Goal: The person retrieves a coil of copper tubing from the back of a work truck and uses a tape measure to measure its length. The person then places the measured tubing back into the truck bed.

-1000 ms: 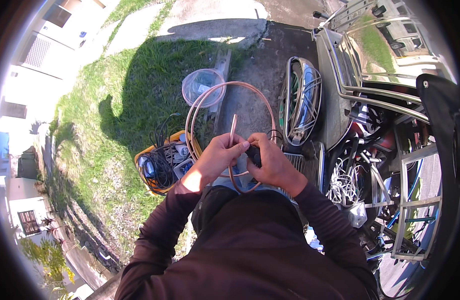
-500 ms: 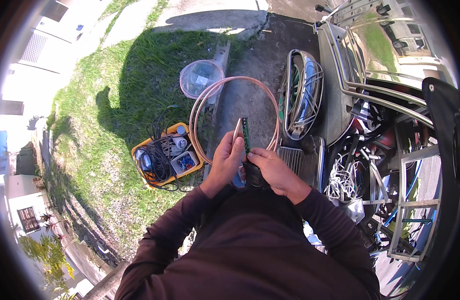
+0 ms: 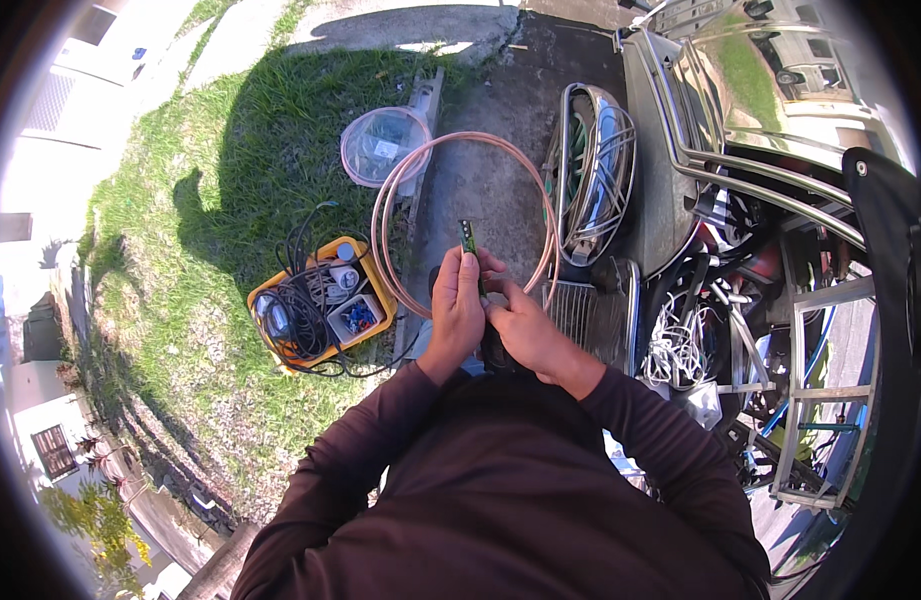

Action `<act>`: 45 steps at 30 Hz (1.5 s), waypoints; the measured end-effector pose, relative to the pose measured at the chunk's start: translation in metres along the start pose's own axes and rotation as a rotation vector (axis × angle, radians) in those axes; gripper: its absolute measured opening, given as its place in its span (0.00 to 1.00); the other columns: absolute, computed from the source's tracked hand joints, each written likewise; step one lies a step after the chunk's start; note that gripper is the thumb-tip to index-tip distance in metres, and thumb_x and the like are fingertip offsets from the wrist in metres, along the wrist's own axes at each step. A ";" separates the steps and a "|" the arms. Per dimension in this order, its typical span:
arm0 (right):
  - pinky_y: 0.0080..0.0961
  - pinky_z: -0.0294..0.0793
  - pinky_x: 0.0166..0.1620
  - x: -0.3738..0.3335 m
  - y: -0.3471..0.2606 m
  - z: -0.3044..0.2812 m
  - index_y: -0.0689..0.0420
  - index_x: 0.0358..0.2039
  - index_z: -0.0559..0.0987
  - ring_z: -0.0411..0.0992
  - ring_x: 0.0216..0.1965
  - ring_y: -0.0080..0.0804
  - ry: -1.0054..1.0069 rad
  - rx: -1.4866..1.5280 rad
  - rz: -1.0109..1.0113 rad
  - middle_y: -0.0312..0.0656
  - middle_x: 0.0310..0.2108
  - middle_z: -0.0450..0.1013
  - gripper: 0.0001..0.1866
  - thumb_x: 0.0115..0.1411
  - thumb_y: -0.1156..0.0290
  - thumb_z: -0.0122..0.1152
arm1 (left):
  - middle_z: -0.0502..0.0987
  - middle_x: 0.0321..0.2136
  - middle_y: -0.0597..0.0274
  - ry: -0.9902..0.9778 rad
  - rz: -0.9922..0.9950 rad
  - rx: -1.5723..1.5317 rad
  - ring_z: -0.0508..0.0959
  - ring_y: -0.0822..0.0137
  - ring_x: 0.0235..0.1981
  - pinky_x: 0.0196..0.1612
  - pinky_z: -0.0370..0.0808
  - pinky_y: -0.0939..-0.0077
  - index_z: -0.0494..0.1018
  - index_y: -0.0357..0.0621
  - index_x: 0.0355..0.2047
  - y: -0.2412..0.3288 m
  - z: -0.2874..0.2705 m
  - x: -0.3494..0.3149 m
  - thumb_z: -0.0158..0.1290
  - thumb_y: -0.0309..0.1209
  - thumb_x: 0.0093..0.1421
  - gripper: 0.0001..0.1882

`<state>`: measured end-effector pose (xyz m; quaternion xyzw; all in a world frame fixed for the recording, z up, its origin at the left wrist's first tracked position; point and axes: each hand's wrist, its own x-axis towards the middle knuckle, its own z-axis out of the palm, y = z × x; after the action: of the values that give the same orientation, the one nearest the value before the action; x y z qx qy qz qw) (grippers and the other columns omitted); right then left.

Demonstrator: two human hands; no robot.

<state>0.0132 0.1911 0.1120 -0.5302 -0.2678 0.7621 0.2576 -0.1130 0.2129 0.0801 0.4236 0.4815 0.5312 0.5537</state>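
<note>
the copper coil [image 3: 470, 135], looped beyond the hands, no longer shows its end beside the green bar [image 3: 467, 236], which the left hand [image 3: 458, 312] now clasps, right hand [image 3: 525, 325] curled below, grip unclear, so the bar seems the focus.

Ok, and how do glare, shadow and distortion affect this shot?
Head view: glare washes out the white building walls at left; head view: a large dark shadow covers part of the green grass; head view: fisheye distortion bows the silver metal ladder toward the rim; head view: the narrow green-and-black tool in the fingers is too small to judge fine focus.
</note>
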 end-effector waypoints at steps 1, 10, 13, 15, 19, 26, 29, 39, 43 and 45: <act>0.27 0.75 0.49 -0.003 0.003 0.000 0.62 0.61 0.74 0.75 0.46 0.26 -0.027 0.018 0.060 0.45 0.46 0.78 0.20 0.76 0.63 0.51 | 0.77 0.36 0.62 0.012 0.018 0.037 0.77 0.72 0.37 0.45 0.78 0.72 0.71 0.39 0.49 0.000 0.000 0.005 0.38 0.38 0.82 0.16; 0.41 0.74 0.53 -0.002 0.044 -0.010 0.61 0.56 0.77 0.78 0.46 0.53 0.128 -0.554 -0.272 0.55 0.42 0.79 0.19 0.76 0.62 0.49 | 0.69 0.27 0.66 0.076 -0.214 -0.466 0.66 0.76 0.23 0.27 0.68 0.77 0.69 0.43 0.51 0.012 -0.011 0.054 0.38 0.40 0.82 0.15; 0.45 0.74 0.53 0.004 0.034 -0.012 0.61 0.53 0.78 0.77 0.48 0.59 0.100 -0.546 -0.218 0.58 0.42 0.79 0.18 0.76 0.61 0.49 | 0.72 0.29 0.65 0.078 -0.214 -0.423 0.70 0.75 0.25 0.29 0.71 0.77 0.69 0.43 0.52 0.018 -0.010 0.066 0.40 0.41 0.81 0.15; 0.48 0.73 0.52 0.010 0.022 -0.009 0.62 0.51 0.78 0.77 0.48 0.61 0.105 -0.535 -0.209 0.58 0.42 0.79 0.18 0.75 0.61 0.49 | 0.75 0.32 0.63 0.084 -0.164 -0.366 0.75 0.73 0.27 0.31 0.74 0.75 0.69 0.44 0.53 0.019 -0.008 0.068 0.42 0.42 0.81 0.15; 0.51 0.74 0.52 0.017 0.000 -0.004 0.62 0.51 0.78 0.77 0.50 0.62 0.136 -0.614 -0.218 0.61 0.43 0.80 0.17 0.74 0.61 0.50 | 0.80 0.37 0.56 0.058 -0.224 -0.206 0.84 0.66 0.34 0.35 0.81 0.70 0.63 0.43 0.62 0.010 -0.003 0.044 0.43 0.42 0.80 0.19; 0.56 0.75 0.49 0.006 0.004 0.007 0.61 0.51 0.79 0.77 0.47 0.67 0.204 -0.745 -0.327 0.64 0.42 0.80 0.17 0.73 0.61 0.53 | 0.66 0.20 0.68 0.095 -0.195 -0.298 0.69 0.75 0.16 0.28 0.80 0.73 0.64 0.39 0.61 -0.002 -0.006 0.029 0.38 0.49 0.81 0.24; 0.55 0.76 0.47 -0.006 0.010 0.004 0.60 0.48 0.79 0.78 0.44 0.64 0.192 -0.872 -0.318 0.60 0.40 0.80 0.16 0.73 0.61 0.53 | 0.61 0.16 0.71 0.109 -0.199 -0.343 0.61 0.77 0.11 0.18 0.68 0.76 0.68 0.42 0.57 0.015 -0.012 0.039 0.38 0.52 0.80 0.25; 0.53 0.76 0.44 -0.015 0.024 -0.011 0.58 0.46 0.80 0.79 0.43 0.61 0.154 -0.921 -0.476 0.54 0.39 0.80 0.14 0.74 0.61 0.52 | 0.62 0.18 0.72 0.143 -0.379 -0.307 0.62 0.77 0.14 0.19 0.60 0.77 0.70 0.43 0.49 0.050 -0.042 0.093 0.45 0.57 0.77 0.27; 0.54 0.75 0.46 -0.004 0.018 -0.012 0.60 0.45 0.81 0.78 0.44 0.62 0.050 -0.854 -0.337 0.57 0.37 0.81 0.16 0.74 0.61 0.53 | 0.72 0.26 0.68 0.136 -0.468 -0.481 0.74 0.72 0.24 0.29 0.74 0.75 0.69 0.41 0.53 0.060 -0.040 0.097 0.42 0.62 0.75 0.33; 0.55 0.75 0.48 0.001 0.014 -0.014 0.61 0.45 0.81 0.78 0.45 0.63 0.033 -0.857 -0.309 0.59 0.38 0.81 0.16 0.74 0.61 0.53 | 0.74 0.29 0.65 0.146 -0.434 -0.611 0.80 0.66 0.30 0.32 0.78 0.72 0.69 0.40 0.55 0.051 -0.027 0.072 0.40 0.62 0.76 0.34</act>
<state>0.0246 0.1836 0.0981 -0.5549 -0.6309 0.5266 0.1296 -0.1508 0.2877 0.1193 0.0884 0.4176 0.5495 0.7182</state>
